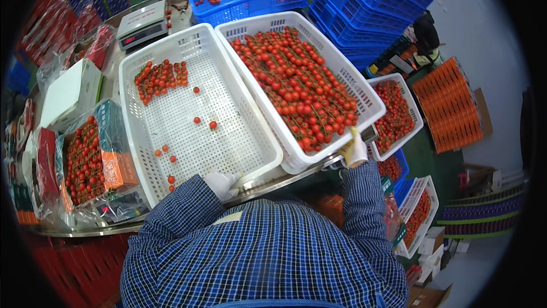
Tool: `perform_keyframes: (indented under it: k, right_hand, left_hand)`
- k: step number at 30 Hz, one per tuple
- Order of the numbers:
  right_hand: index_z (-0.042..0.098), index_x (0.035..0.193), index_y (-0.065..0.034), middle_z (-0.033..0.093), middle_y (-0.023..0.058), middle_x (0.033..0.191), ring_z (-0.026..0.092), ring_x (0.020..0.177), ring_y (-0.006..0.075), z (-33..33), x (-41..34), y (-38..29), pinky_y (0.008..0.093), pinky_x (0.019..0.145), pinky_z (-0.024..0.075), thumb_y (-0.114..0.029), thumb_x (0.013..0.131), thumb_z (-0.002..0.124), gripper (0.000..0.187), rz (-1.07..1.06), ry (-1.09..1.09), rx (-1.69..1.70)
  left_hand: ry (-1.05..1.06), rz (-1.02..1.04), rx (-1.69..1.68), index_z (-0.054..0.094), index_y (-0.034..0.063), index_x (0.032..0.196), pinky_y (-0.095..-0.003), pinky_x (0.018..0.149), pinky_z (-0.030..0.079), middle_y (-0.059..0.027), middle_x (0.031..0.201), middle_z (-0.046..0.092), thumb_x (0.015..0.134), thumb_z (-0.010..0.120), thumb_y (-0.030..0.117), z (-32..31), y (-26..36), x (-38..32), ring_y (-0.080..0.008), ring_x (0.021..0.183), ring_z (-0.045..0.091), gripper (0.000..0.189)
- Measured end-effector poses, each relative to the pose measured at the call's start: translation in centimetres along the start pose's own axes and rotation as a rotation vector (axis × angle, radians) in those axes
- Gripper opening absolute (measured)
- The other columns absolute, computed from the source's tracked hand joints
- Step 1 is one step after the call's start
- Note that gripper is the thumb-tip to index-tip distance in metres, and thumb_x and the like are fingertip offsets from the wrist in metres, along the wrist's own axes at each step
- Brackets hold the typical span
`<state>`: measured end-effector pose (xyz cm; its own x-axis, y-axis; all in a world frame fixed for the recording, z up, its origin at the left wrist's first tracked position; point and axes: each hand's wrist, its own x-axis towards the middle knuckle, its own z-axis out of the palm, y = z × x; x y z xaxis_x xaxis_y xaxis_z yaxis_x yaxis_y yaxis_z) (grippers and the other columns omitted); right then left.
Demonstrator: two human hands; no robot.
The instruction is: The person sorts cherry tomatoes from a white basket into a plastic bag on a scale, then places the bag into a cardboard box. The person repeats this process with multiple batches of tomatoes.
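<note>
My left hand (222, 185), in a white glove, rests at the near rim of a white plastic crate (273, 154); its fingers are partly hidden. This crate holds a cluster of vine cherry tomatoes (161, 80) at its far left and several loose tomatoes. My right hand (355, 149), in a white and yellowish glove, grips the near right rim of a second white crate (376, 113), heaped with cherry tomatoes on the vine (299, 90). The second crate sits right of the first, tilted against its side.
Left stand a tomato-filled carton in plastic wrap (85, 162), a white box (68, 90) and a digital scale (143, 21). Beyond are a blue crate with tomatoes (252, 4) and stacked blue crates (359, 13). Right are another white tomato crate (395, 113) and stacked orange cartons (446, 105).
</note>
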<state>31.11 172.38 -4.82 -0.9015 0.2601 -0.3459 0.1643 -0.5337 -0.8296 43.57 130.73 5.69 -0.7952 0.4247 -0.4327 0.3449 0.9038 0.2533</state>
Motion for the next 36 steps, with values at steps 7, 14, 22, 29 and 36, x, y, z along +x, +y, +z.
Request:
perform_keyframes:
  k: [7, 14, 22, 29, 36]
  right_hand:
    - [0.061, 0.107, -0.001, 0.067, 0.0126, 0.08, 0.067, 0.068, 0.0209, 0.3, 0.7, -0.7, 0.0345, 0.059, 0.0559, -0.031, 0.089, 0.065, 0.035, 0.224, -0.207, -0.527]
    - [0.069, 0.096, -0.0021, 0.068, 0.0125, 0.092, 0.065, 0.082, 0.0241, -3.3, 5.3, -6.2, 0.032, 0.075, 0.0503, -0.017, 0.083, 0.064, 0.02, -0.737, 0.003, -0.951]
    - [0.065, 0.065, -0.0109, 0.06, 0.009, 0.06, 0.058, 0.069, 0.027, -0.2, 8.1, -3.2, 0.0422, 0.08, 0.0401, -0.029, 0.082, 0.061, 0.026, -1.083, -0.321, -1.39]
    - [0.07, 0.08, -0.0117, 0.067, 0.013, 0.076, 0.066, 0.073, 0.0316, -0.1, 9.6, -8.6, 0.0448, 0.069, 0.0521, -0.029, 0.081, 0.06, 0.02, -0.642, -0.809, -1.401]
    - [0.067, 0.094, -0.0032, 0.067, 0.0202, 0.097, 0.065, 0.091, 0.0344, 14.4, 21.8, -10.2, 0.0433, 0.081, 0.0519, -0.027, 0.082, 0.06, 0.028, -0.806, -0.232, -1.595]
  left_hand:
    - [-0.065, -0.103, 0.061, 0.051, 0.0114, 0.132, -0.0353, 0.083, 0.053, -0.0174, 0.1, 0.066, 0.09, 0.059, 0.028, -1.2, 0.8, 0.9, -0.0282, 0.089, 0.067, 0.045]
    - [0.147, -0.065, -0.596, 0.053, 0.0071, 0.132, -0.03, 0.084, 0.053, -0.0114, 0.104, 0.069, 0.093, 0.057, 0.016, -7.0, 3.5, 4.7, -0.0178, 0.092, 0.067, 0.04]
    - [0.378, -0.005, -0.443, 0.056, -0.0002, 0.125, -0.0283, 0.09, 0.05, -0.0145, 0.108, 0.068, 0.09, 0.06, 0.011, -7.7, 7.3, 22.4, -0.0178, 0.101, 0.064, 0.037]
    - [0.42, 0.002, -0.897, 0.054, -0.0033, 0.126, -0.032, 0.099, 0.044, -0.0133, 0.119, 0.063, 0.089, 0.053, 0.0, -5.8, 1.8, 17.5, -0.0199, 0.114, 0.057, 0.037]
    - [0.491, -0.062, -0.801, 0.051, -0.0038, 0.129, -0.0298, 0.095, 0.047, -0.0136, 0.12, 0.062, 0.092, 0.05, 0.003, -7.9, 3.5, 22.7, -0.0179, 0.108, 0.06, 0.038]
